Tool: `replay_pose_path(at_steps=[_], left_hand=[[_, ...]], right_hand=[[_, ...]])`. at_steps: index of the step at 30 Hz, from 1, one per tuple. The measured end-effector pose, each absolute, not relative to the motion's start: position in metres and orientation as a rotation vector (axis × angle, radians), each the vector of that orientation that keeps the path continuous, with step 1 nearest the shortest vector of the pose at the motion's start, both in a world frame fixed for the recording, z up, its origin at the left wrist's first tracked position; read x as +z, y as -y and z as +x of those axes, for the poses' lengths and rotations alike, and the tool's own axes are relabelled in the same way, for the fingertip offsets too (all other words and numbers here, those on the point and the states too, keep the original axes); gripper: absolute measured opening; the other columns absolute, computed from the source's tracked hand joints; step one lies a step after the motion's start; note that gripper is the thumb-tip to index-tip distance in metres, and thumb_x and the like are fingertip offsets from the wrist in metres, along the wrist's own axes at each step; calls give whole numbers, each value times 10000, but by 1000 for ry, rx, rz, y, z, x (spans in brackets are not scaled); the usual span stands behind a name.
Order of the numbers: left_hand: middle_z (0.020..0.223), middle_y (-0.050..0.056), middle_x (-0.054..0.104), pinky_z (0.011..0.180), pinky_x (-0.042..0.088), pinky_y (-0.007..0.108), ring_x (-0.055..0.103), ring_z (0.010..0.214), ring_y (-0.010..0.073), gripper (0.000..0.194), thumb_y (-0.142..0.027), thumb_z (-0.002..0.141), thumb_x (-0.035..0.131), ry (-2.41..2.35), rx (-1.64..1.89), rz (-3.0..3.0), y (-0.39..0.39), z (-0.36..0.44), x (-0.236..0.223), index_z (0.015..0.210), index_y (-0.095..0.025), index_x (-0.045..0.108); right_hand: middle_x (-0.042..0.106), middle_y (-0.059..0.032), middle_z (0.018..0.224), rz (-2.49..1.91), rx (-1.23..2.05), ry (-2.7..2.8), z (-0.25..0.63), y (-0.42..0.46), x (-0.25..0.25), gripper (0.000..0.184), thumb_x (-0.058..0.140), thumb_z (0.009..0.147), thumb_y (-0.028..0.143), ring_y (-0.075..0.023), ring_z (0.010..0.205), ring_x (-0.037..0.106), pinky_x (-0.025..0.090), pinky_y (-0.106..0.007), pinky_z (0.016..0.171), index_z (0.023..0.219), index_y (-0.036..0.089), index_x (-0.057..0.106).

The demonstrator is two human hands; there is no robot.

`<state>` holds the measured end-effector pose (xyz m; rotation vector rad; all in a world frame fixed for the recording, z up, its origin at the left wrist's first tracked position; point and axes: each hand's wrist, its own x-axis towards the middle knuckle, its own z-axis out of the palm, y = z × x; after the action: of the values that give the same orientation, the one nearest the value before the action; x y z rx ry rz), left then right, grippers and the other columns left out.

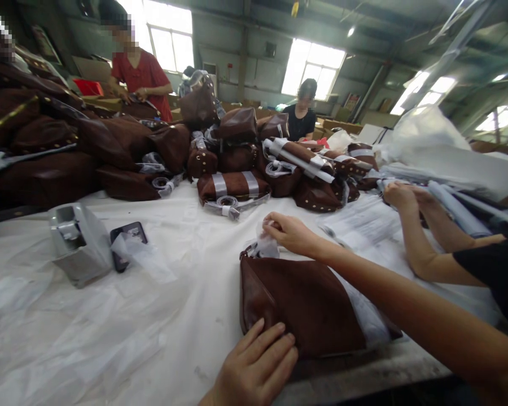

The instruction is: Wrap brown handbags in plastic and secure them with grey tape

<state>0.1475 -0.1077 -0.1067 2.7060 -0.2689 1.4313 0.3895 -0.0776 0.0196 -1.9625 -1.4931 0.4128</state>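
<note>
A brown leather bag (309,304) lies flat on the white-covered table (161,316) in front of me. My left hand (258,363) rests on the bag's near corner, fingers stretched flat and holding nothing. My right hand (290,232) reaches over the bag's far end, its fingers pinched on a crumpled piece of clear wrapping (265,243) at the bag's top corner. A strip of white wrapping (366,316) lies under my right forearm along the bag.
A pile of brown bags (232,158) with taped straps fills the table's far side. A grey tape dispenser (78,242) and a phone (127,242) sit at left. A co-worker's arms (415,225) work at right. Two people stand at the back.
</note>
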Motion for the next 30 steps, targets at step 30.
replay_pose_path(at_steps=[30], left_hand=[[1132, 77, 718, 1125, 471, 421, 622, 1205, 184, 293, -63, 957, 521, 99, 1410, 2628, 124, 140, -125, 1211, -138, 647]], right_hand=[[754, -58, 1096, -1415, -132, 1859, 317, 251, -47, 326, 509, 963, 86, -179, 1056, 698, 541, -403, 1012, 1207, 252, 648]])
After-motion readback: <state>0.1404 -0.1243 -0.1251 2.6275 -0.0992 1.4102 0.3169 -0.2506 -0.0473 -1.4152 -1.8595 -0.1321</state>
